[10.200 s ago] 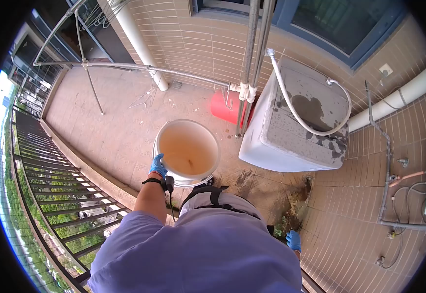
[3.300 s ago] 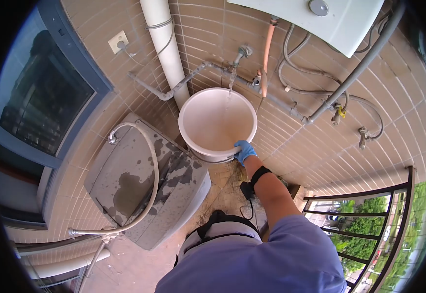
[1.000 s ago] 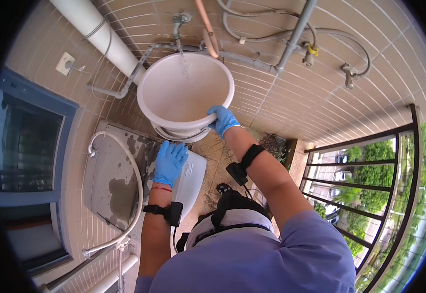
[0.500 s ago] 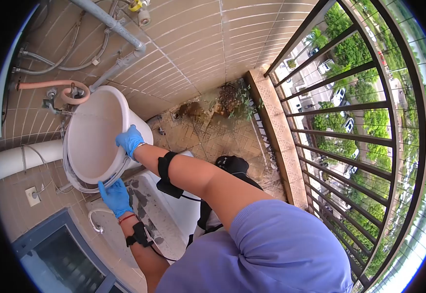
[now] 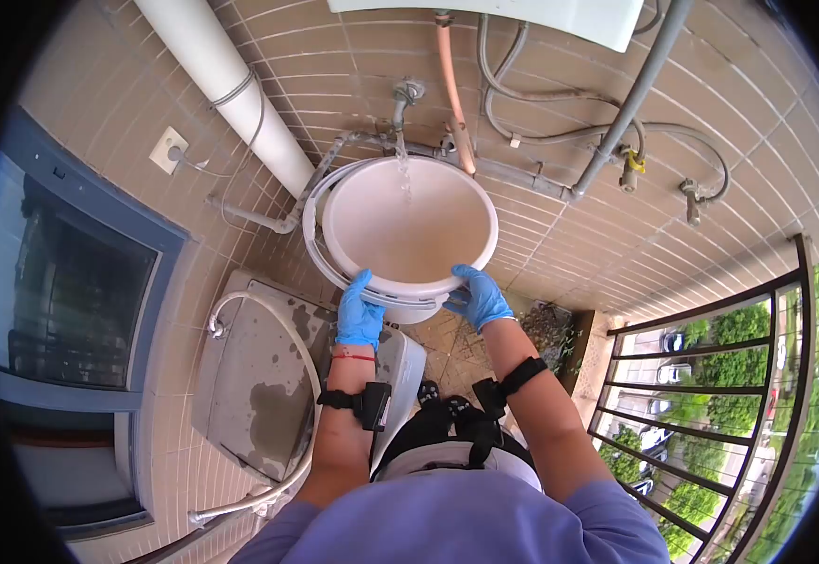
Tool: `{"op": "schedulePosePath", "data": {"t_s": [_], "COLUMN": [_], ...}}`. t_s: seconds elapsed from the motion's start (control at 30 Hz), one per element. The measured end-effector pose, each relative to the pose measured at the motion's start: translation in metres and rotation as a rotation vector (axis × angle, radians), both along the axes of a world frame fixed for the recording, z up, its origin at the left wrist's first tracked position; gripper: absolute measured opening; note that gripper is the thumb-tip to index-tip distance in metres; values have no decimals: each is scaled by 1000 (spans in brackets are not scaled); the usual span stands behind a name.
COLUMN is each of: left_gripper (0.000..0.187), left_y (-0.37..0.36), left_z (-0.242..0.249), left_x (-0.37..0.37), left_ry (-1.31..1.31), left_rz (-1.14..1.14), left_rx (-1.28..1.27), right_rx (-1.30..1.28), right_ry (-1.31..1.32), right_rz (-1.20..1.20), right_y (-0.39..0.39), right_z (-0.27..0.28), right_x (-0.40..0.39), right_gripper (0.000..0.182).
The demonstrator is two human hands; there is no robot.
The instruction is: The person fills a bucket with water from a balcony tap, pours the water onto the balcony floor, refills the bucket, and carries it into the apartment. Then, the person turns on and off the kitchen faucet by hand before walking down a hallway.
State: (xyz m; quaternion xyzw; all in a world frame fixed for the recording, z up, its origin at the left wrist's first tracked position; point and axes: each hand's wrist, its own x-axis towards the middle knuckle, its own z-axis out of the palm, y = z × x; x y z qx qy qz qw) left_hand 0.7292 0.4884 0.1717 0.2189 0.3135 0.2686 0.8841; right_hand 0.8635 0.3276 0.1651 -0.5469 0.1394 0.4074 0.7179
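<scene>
A large white bucket [image 5: 409,286] stands tilted toward me beneath a metal wall tap [image 5: 399,113], and a thin stream of water runs into it. A pale handle [image 5: 312,226] loops around its left side. My left hand [image 5: 360,318], in a blue glove, grips the near left of the rim, with fingers on the edge and handle. On the near right, my right hand [image 5: 481,298], also gloved in blue, has its fingers closed around the rim. The bucket's underside is mostly hidden from me.
To the left sits a washing machine [image 5: 273,423] with a wet lid and a white hose [image 5: 301,470] over it. A pink hose [image 5: 451,85] and grey pipes [image 5: 635,103] line the wall. Metal railings [image 5: 691,395] close off the right side.
My view has swung round, so the tap and bucket now lie straight ahead. Both hands still hold the bucket's rim, and water keeps running.
</scene>
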Motion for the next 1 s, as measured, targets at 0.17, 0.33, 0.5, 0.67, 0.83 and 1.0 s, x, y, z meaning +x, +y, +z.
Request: {"op": "schedulePosePath", "data": {"t_s": [0.17, 0.33, 0.5, 0.67, 0.83, 1.0], "left_gripper": [29, 27, 24, 23, 22, 24], "left_y": [13, 24, 28, 27, 29, 26], "left_z": [-27, -35, -25, -22, -38, -38], "left_x": [-6, -8, -19, -21, -19, -21], "left_ry": [-61, -85, -116, -126, -118, -150], "left_rz": [24, 77, 41, 30, 19, -11], "left_rx": [-64, -83, -124, -159, -130, -127], "right_rx": [-193, -231, -669, -1015, -1021, -1007], "right_ry": [-885, -1413, -1792, -1841, -1803, -1896], "right_rz": [-168, 67, 198, 472, 499, 520], "right_y": [22, 120, 174, 181, 181, 185], "right_z": [41, 133, 161, 176, 187, 180], "right_x": [25, 90, 147, 159, 165, 174], "right_gripper": [43, 42, 29, 22, 27, 29]}}
